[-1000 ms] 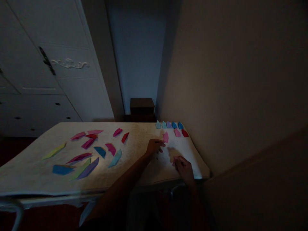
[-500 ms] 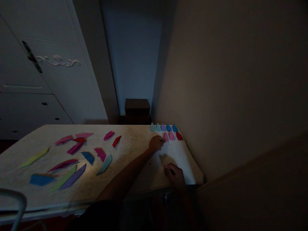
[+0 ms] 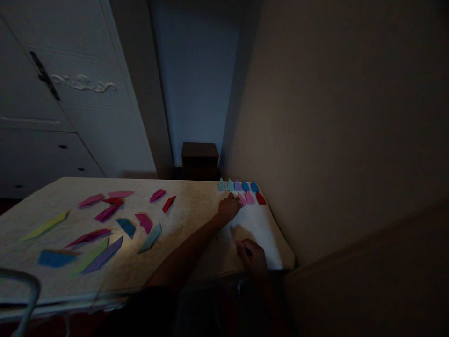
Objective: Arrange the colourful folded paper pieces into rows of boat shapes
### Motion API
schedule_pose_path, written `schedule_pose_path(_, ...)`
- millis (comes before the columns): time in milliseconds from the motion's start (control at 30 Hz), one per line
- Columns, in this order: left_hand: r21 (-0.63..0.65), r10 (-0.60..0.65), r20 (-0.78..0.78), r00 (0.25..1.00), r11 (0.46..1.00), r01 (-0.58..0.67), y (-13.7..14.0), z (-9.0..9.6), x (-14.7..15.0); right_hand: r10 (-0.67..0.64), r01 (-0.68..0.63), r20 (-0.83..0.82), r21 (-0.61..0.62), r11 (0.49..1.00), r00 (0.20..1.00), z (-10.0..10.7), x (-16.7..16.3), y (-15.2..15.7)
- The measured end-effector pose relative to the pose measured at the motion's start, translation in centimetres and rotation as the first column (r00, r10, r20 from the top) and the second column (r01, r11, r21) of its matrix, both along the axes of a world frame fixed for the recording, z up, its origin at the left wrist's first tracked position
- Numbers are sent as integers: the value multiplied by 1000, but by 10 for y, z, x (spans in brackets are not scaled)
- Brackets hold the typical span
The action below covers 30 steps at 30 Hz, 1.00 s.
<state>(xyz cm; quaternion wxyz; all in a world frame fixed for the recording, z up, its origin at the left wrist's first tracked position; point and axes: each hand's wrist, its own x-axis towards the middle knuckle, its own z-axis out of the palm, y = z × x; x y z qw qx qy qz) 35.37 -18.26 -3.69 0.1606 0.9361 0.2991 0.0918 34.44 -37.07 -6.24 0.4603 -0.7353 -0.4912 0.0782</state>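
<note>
My left hand (image 3: 229,207) reaches over the right part of the table, its fingers a little apart. Its fingertips touch or nearly touch a pink folded paper piece (image 3: 242,200). Beside that piece stand another pink folded paper (image 3: 249,198) and a red one (image 3: 260,199). A back row holds several pointed pieces, among them a pale green one (image 3: 221,185), a lilac one (image 3: 238,185) and a blue one (image 3: 254,186). Nearer to me, my right hand (image 3: 251,256) is closed, its fingers curled just above the table. Whatever may be inside it is hidden.
Several flat folded paper strips lie loose across the left of the table (image 3: 196,201), including a yellow-green one (image 3: 47,225) and a purple one (image 3: 103,256). A wall (image 3: 333,140) borders the right edge. A curved metal tube (image 3: 33,285) rises at the lower left.
My left hand has shifted slightly, and its fingers look more spread beside the pink paper piece. The right hand stays nearly in place, closed. The view has tilted a little.
</note>
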Motion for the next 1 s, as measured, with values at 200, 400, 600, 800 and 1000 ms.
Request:
schedule_pose_path(200,75,8,-29,1000,997,-6,1,2,7,-7,7,14,-7,1000,1000,-3,1,1)
schedule_pose_path(400,111,34,-3,999,993,-34,-5,-1,3,-22,25,-74,33,999,997,-6,4,1)
schedule_pose_path(600,91,71,42,997,993,-75,-13,-5,-3,-16,35,-277,64,997,961,7,6,0)
schedule_pose_path(800,-16,-18,112,994,1000,20,-14,-12,-35,-19,31,-327,33,999,945,14,5,0)
schedule_pose_path(1000,-42,-168,110,980,984,173,-6,-7,-106,36,-11,-471,54,998,881,16,14,2)
